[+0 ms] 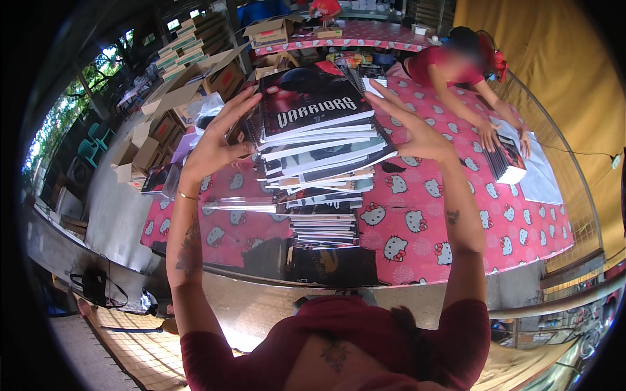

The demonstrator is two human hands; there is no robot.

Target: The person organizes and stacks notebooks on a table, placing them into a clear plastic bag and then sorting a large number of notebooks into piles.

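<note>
A tall, uneven stack of spiral notebooks [316, 127] rises in front of me, its top cover dark with pale lettering. My left hand [222, 133] grips its left side, fingers along the wire-bound edge and thumb lower down. On the opposite side, my right hand [417, 127] has its fingers spread at the far corner and its thumb against the near corner. Both palms face inward. Below the stack, toward me, lies a lower pile of notebooks [324, 231] with page edges showing. A dark cover [331, 266] rests at the table's near edge.
The table wears a pink cartoon-cat cloth [414, 221]. At the right, a co-worker [456, 65] handles another notebook bundle [507, 163] beside a white sheet [544, 176]. Clear plastic [241, 205] lies left of the pile. Open cardboard boxes [153, 140] crowd the left side.
</note>
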